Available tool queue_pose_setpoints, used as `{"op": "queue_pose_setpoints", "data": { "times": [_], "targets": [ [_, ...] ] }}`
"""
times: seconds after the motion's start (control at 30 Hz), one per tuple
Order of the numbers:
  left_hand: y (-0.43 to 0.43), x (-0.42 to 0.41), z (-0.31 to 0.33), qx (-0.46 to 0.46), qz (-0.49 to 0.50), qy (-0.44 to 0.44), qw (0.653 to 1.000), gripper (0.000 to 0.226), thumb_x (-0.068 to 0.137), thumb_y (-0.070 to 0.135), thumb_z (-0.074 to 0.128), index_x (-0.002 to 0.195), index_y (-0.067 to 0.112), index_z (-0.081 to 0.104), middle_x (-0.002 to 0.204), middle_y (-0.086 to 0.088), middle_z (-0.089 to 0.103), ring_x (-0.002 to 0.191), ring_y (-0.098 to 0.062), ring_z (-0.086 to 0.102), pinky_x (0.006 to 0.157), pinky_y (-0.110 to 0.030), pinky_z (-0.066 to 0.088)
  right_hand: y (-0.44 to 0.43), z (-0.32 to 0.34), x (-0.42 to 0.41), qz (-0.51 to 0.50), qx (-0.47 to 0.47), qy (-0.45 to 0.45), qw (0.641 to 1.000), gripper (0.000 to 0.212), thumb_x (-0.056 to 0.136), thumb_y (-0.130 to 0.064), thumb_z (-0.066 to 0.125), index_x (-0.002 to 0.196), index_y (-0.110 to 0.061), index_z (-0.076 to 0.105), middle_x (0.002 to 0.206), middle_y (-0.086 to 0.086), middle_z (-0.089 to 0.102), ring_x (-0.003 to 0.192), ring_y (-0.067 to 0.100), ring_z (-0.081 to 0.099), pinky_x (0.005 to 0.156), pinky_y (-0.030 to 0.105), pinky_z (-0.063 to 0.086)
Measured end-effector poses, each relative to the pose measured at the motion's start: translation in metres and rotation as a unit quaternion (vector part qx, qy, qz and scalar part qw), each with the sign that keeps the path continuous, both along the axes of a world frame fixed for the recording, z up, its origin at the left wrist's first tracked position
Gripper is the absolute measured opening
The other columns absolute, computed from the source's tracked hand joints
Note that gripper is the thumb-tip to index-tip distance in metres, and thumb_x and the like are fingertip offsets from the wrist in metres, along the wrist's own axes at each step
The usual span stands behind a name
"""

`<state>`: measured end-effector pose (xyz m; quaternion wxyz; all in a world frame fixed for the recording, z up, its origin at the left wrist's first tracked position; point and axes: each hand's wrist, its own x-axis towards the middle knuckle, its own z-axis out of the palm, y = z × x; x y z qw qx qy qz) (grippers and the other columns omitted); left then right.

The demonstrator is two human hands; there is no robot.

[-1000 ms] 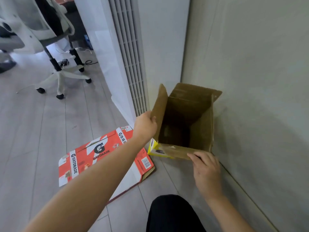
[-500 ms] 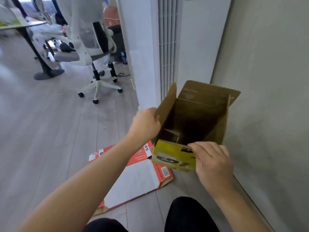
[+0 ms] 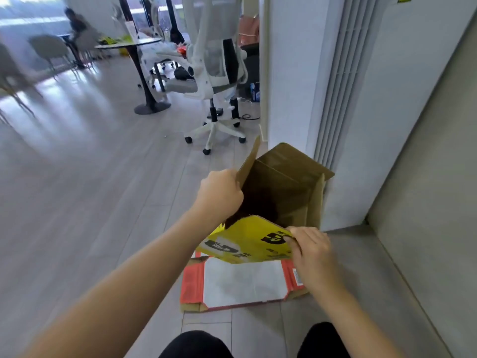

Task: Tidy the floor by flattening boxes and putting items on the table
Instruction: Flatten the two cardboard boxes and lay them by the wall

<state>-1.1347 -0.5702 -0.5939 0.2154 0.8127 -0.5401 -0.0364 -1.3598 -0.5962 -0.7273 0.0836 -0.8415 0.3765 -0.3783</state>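
Box [image 3: 284,192] lifted higher than before; both hands' fingers [image 3: 296,235] pinching its flaps.

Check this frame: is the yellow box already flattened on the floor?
No. The yellow box is open with its walls up, lifted above the flattened orange box, with the left hand and right hand gripping its flaps.

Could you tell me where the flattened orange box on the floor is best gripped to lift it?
Probably the flattened orange box by its near edge, reached from above: it lies flat, and the yellow box hangs over its far edge.
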Motion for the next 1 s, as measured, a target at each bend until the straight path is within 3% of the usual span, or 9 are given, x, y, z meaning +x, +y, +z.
{"op": "queue_pose_setpoints", "data": {
  "times": [0.13, 0.23, 0.3, 0.43, 0.5, 0.57, 0.7, 0.77, 1.0],
  "targets": [
    [-0.012, 0.006, -0.059, 0.036, 0.034, -0.042, 0.998, 0.011, 0.088, 0.012, 0.045, 0.090, 0.015, 0.055, 0.079, -0.009, 0.060, 0.072, -0.033, 0.059, 0.057, -0.034, 0.045, -0.023, -0.065, 0.022, -0.014, 0.115, 0.107, 0.987, 0.017, 0.090, -0.023, 0.062, 0.105, -0.027, 0.067, 0.098, -0.009, 0.068, 0.090, 0.021, 0.061, 0.074, 0.034, 0.040],
    [-0.015, -0.006, -0.116, 0.098, 0.018, -0.048, 0.994, 0.018, 0.087, 0.008, 0.043, 0.099, 0.014, 0.055, 0.086, -0.013, 0.063, 0.080, -0.038, 0.061, 0.057, -0.034, 0.034, -0.027, -0.097, 0.030, -0.005, 0.202, 0.229, 0.952, 0.044, 0.088, -0.018, 0.053, 0.127, -0.036, 0.058, 0.127, -0.012, 0.060, 0.113, 0.020, 0.057, 0.088, 0.035, 0.044],
    [-0.018, -0.020, -0.149, 0.122, -0.009, -0.025, 0.992, 0.017, 0.089, 0.009, 0.043, 0.101, 0.011, 0.054, 0.087, -0.016, 0.063, 0.081, -0.040, 0.061, 0.058, -0.035, 0.036, -0.027, -0.095, 0.031, -0.019, 0.323, 0.106, 0.940, 0.047, 0.090, -0.012, 0.048, 0.132, -0.031, 0.058, 0.134, -0.011, 0.056, 0.121, 0.017, 0.054, 0.098, 0.030, 0.044],
    [-0.033, -0.052, -0.195, 0.145, -0.078, 0.170, 0.972, 0.019, 0.099, 0.021, 0.038, 0.089, 0.017, 0.055, 0.086, -0.015, 0.063, 0.079, -0.037, 0.059, 0.060, -0.033, 0.042, -0.044, -0.080, 0.025, -0.068, 0.494, -0.152, 0.853, 0.028, 0.099, -0.039, 0.044, 0.110, -0.027, 0.067, 0.110, -0.007, 0.070, 0.097, 0.010, 0.066, 0.090, 0.033, 0.049],
    [-0.036, -0.064, -0.213, 0.149, -0.090, 0.360, 0.917, 0.022, 0.104, 0.023, 0.037, 0.109, 0.024, 0.058, 0.098, -0.009, 0.059, 0.088, -0.029, 0.058, 0.061, -0.034, 0.050, -0.059, -0.084, 0.012, -0.087, 0.500, -0.143, 0.849, 0.035, 0.094, -0.055, 0.046, 0.106, -0.030, 0.067, 0.100, -0.009, 0.071, 0.088, 0.009, 0.069, 0.081, 0.033, 0.050],
    [-0.036, -0.064, -0.230, 0.157, -0.092, 0.431, 0.884, 0.032, 0.106, 0.024, 0.038, 0.134, 0.019, 0.052, 0.111, -0.008, 0.057, 0.089, -0.021, 0.054, 0.067, -0.033, 0.052, -0.067, -0.096, -0.002, -0.116, 0.487, -0.052, 0.864, 0.043, 0.087, -0.050, 0.054, 0.122, -0.026, 0.064, 0.103, -0.008, 0.068, 0.089, 0.013, 0.066, 0.080, 0.030, 0.048],
    [-0.032, -0.030, -0.261, 0.174, -0.129, 0.221, 0.951, 0.041, 0.105, 0.027, 0.036, 0.144, 0.020, 0.047, 0.125, -0.009, 0.063, 0.077, -0.018, 0.063, 0.069, -0.026, 0.052, -0.066, -0.126, -0.017, -0.179, 0.404, 0.121, 0.889, 0.045, 0.093, -0.026, 0.058, 0.138, -0.022, 0.052, 0.129, 0.006, 0.056, 0.110, 0.027, 0.057, 0.087, 0.034, 0.047],
    [-0.028, -0.004, -0.274, 0.169, -0.152, 0.138, 0.964, 0.041, 0.104, 0.023, 0.037, 0.144, 0.017, 0.048, 0.137, -0.007, 0.057, 0.115, -0.024, 0.059, 0.096, -0.034, 0.048, -0.061, -0.139, -0.015, -0.191, 0.361, 0.162, 0.898, 0.047, 0.094, -0.022, 0.057, 0.140, -0.023, 0.049, 0.129, 0.006, 0.050, 0.113, 0.027, 0.053, 0.089, 0.037, 0.046],
    [-0.028, 0.081, -0.298, 0.231, -0.126, -0.033, 0.964, 0.047, 0.104, 0.039, 0.033, 0.151, 0.036, 0.028, 0.163, 0.001, 0.019, 0.150, -0.029, 0.009, 0.119, -0.052, 0.018, -0.083, -0.156, -0.011, -0.199, 0.358, 0.087, 0.908, 0.048, 0.092, 0.003, 0.044, 0.134, -0.019, 0.053, 0.118, 0.007, 0.040, 0.085, 0.018, 0.043, 0.075, 0.025, 0.035]
  ]
}}
